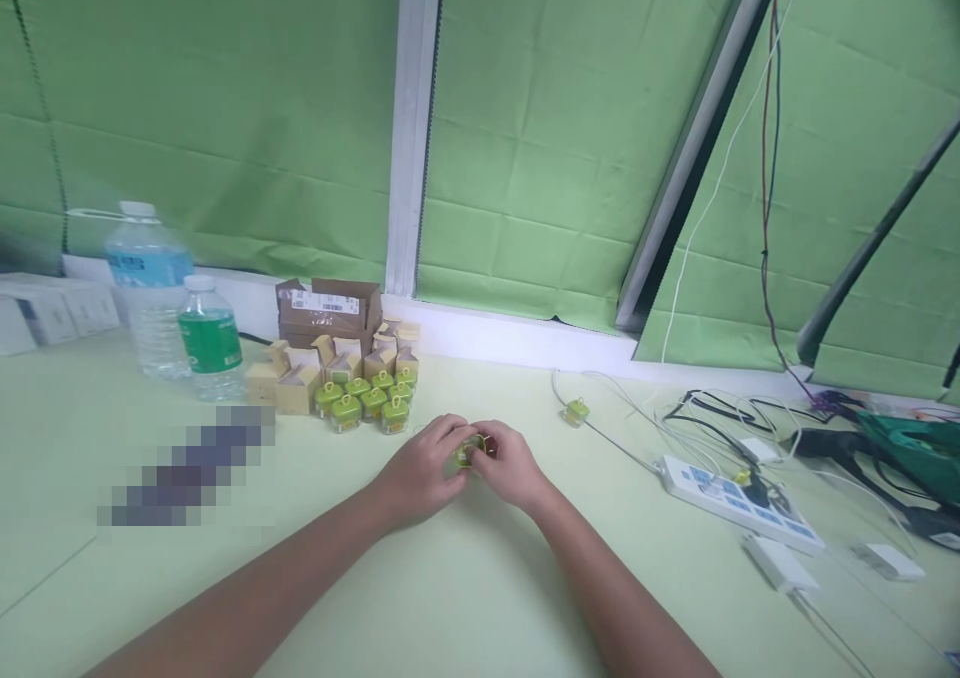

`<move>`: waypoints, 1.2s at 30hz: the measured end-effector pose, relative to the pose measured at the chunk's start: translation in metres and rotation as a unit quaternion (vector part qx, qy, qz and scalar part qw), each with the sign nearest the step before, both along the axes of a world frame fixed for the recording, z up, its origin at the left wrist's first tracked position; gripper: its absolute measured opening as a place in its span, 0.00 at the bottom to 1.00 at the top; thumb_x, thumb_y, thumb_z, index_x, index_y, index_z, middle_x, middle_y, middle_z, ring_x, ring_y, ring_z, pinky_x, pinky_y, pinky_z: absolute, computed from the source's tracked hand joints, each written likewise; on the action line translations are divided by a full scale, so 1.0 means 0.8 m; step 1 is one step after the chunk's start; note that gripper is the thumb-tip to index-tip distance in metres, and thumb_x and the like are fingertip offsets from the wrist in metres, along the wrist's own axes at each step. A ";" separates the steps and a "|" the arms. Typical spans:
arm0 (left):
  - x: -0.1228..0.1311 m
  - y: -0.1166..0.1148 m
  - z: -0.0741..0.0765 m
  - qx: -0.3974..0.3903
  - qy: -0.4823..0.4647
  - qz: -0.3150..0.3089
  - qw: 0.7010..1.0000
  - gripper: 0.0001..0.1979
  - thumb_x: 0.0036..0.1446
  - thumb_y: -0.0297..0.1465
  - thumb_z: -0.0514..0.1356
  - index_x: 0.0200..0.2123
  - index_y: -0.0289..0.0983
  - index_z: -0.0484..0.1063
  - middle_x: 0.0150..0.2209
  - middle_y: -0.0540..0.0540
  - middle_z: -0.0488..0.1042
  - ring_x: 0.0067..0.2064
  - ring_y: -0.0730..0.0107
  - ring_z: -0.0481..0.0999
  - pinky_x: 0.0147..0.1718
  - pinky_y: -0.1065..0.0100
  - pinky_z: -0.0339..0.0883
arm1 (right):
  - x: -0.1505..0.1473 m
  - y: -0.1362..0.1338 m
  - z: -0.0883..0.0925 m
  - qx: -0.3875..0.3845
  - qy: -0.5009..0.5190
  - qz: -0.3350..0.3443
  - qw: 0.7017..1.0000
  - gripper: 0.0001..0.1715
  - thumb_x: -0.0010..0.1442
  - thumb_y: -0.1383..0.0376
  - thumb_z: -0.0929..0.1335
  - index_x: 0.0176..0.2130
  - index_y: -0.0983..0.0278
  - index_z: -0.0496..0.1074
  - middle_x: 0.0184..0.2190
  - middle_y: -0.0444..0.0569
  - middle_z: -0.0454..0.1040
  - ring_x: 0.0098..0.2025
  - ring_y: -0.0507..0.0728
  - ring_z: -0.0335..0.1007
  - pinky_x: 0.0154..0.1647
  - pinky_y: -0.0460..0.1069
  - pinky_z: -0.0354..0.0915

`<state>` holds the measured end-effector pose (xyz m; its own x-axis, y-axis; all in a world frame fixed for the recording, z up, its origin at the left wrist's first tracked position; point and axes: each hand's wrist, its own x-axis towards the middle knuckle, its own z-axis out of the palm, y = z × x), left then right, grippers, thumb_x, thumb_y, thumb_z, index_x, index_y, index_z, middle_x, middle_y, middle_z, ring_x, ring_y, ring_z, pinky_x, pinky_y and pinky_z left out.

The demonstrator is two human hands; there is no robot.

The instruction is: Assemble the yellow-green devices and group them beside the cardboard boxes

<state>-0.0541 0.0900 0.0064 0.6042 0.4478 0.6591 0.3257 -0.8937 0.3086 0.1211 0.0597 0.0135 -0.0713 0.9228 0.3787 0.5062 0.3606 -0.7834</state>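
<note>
Both hands meet over the middle of the table around a small clear container with a green part [471, 451]. My left hand [424, 468] is closed round its left side. From the right, my right hand [514, 463] grips it with the thumb across its face. Fingers hide most of the container. Just beyond my left hand stand several small clear containers with green lids and loop handles [373, 398]. One more green-lidded container [576, 412] sits apart to the right, by a cable.
Open small cardboard boxes [298, 383] and a larger brown carton [330, 310] stand behind the containers. Two water bottles [212, 343] are at left. A white power strip [739, 503], adapters [776, 563] and tangled cables lie at right. Green blinds [540, 158] hang behind the table.
</note>
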 end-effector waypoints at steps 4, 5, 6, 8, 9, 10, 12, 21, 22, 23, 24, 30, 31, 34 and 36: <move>0.000 0.000 -0.001 0.007 0.007 -0.002 1.000 0.27 0.53 0.20 0.58 0.56 0.42 0.66 0.49 0.43 0.71 0.50 0.60 0.72 0.48 0.59 0.72 | 0.001 0.002 -0.004 0.018 -0.019 -0.011 1.000 0.19 0.49 0.74 0.63 0.38 0.63 0.78 0.32 0.45 0.73 0.31 0.52 0.67 0.32 0.46 0.63; 0.001 0.000 -0.001 0.009 0.007 -0.002 1.000 0.26 0.53 0.20 0.58 0.55 0.42 0.66 0.49 0.43 0.71 0.50 0.60 0.72 0.48 0.59 0.71 | 0.001 0.003 -0.005 0.022 -0.021 -0.011 0.999 0.19 0.49 0.74 0.63 0.38 0.63 0.78 0.32 0.46 0.72 0.31 0.52 0.67 0.32 0.46 0.63; 0.001 0.000 0.000 0.010 0.007 0.000 1.000 0.26 0.53 0.20 0.58 0.55 0.42 0.66 0.49 0.44 0.71 0.50 0.60 0.72 0.48 0.59 0.71 | 0.001 0.003 -0.005 0.023 -0.021 -0.010 0.999 0.20 0.49 0.74 0.63 0.38 0.63 0.78 0.32 0.46 0.72 0.32 0.53 0.67 0.32 0.46 0.64; 0.001 -0.001 0.000 0.012 0.009 0.007 1.000 0.26 0.52 0.20 0.59 0.55 0.42 0.67 0.48 0.44 0.72 0.50 0.60 0.72 0.47 0.59 0.71 | 0.000 0.003 -0.004 0.024 -0.016 -0.008 1.000 0.20 0.48 0.74 0.63 0.39 0.63 0.78 0.33 0.46 0.72 0.32 0.53 0.67 0.32 0.47 0.64; 0.001 -0.001 0.001 0.015 0.010 0.010 1.000 0.26 0.52 0.20 0.59 0.55 0.42 0.67 0.48 0.44 0.72 0.50 0.59 0.72 0.47 0.59 0.71 | -0.001 0.002 -0.003 0.024 -0.010 -0.007 1.000 0.21 0.48 0.74 0.63 0.39 0.63 0.78 0.33 0.46 0.73 0.32 0.53 0.67 0.32 0.47 0.64; 0.001 -0.001 0.002 0.019 0.010 0.014 1.000 0.26 0.52 0.21 0.59 0.54 0.42 0.67 0.48 0.44 0.72 0.49 0.59 0.72 0.47 0.58 0.70 | -0.001 0.001 -0.001 0.021 0.001 0.000 1.000 0.21 0.48 0.74 0.64 0.40 0.63 0.78 0.34 0.46 0.73 0.32 0.53 0.67 0.33 0.47 0.65; 0.001 0.000 0.004 0.026 0.006 0.022 0.999 0.23 0.53 0.21 0.59 0.53 0.42 0.68 0.47 0.44 0.72 0.49 0.59 0.72 0.47 0.58 0.69 | -0.001 -0.001 0.004 -0.004 0.048 0.028 0.998 0.18 0.51 0.72 0.65 0.41 0.62 0.77 0.36 0.47 0.75 0.32 0.53 0.68 0.34 0.47 0.66; 0.000 0.003 0.001 -0.045 -0.086 0.079 0.992 0.16 0.61 0.35 0.60 0.51 0.40 0.65 0.45 0.44 0.73 0.45 0.60 0.72 0.44 0.60 0.68 | 0.014 -0.003 0.019 -0.212 0.361 0.129 0.899 0.19 0.49 0.55 0.76 0.36 0.65 0.76 0.33 0.48 0.76 0.34 0.55 0.75 0.44 0.53 0.70; 0.000 0.003 0.001 -0.061 -0.093 0.085 0.990 0.16 0.61 0.35 0.60 0.50 0.40 0.65 0.44 0.44 0.73 0.44 0.61 0.72 0.43 0.60 0.68 | 0.013 -0.004 0.019 -0.212 0.362 0.134 0.898 0.19 0.47 0.56 0.77 0.36 0.65 0.76 0.31 0.47 0.76 0.34 0.54 0.74 0.44 0.52 0.70; 0.000 0.002 0.001 -0.072 -0.098 0.088 0.989 0.16 0.61 0.36 0.60 0.50 0.40 0.65 0.43 0.45 0.73 0.43 0.61 0.72 0.42 0.61 0.68 | 0.012 -0.005 0.019 -0.208 0.361 0.132 0.900 0.19 0.46 0.57 0.78 0.36 0.65 0.76 0.30 0.46 0.76 0.34 0.53 0.74 0.43 0.51 0.70; 0.000 0.002 0.001 -0.080 -0.101 0.091 0.987 0.16 0.61 0.37 0.60 0.50 0.40 0.65 0.42 0.45 0.73 0.43 0.61 0.73 0.42 0.61 0.68 | 0.010 -0.005 0.019 -0.199 0.358 0.123 0.904 0.20 0.46 0.56 0.78 0.35 0.65 0.76 0.29 0.46 0.76 0.33 0.53 0.73 0.42 0.51 0.69; -0.010 0.012 0.003 -0.096 -0.076 0.092 0.988 0.14 0.63 0.40 0.57 0.49 0.40 0.66 0.45 0.43 0.73 0.47 0.58 0.72 0.47 0.58 0.67 | 0.008 0.002 0.012 -0.138 0.333 0.038 0.932 0.23 0.47 0.49 0.76 0.34 0.64 0.75 0.32 0.48 0.75 0.34 0.54 0.72 0.37 0.50 0.69; -0.012 0.017 0.002 -0.098 -0.079 0.103 0.987 0.13 0.64 0.40 0.55 0.48 0.40 0.67 0.46 0.43 0.73 0.49 0.58 0.71 0.49 0.57 0.66 | 0.010 0.005 0.011 -0.126 0.327 0.018 0.936 0.24 0.48 0.48 0.76 0.34 0.64 0.74 0.33 0.48 0.75 0.34 0.54 0.72 0.36 0.50 0.70; -0.020 0.035 -0.003 -0.105 -0.096 0.164 0.976 0.13 0.66 0.41 0.51 0.45 0.39 0.67 0.46 0.42 0.73 0.51 0.56 0.71 0.52 0.54 0.63 | 0.016 0.011 0.007 -0.087 0.296 -0.035 0.950 0.24 0.50 0.47 0.73 0.33 0.64 0.73 0.32 0.48 0.73 0.36 0.55 0.70 0.34 0.50 0.70; -0.023 0.044 -0.007 -0.110 -0.087 0.190 0.972 0.14 0.66 0.42 0.50 0.43 0.39 0.67 0.44 0.42 0.73 0.51 0.54 0.71 0.52 0.52 0.63 | 0.017 0.014 0.004 -0.070 0.276 -0.048 0.957 0.23 0.51 0.47 0.72 0.33 0.64 0.72 0.30 0.47 0.72 0.36 0.56 0.69 0.34 0.50 0.70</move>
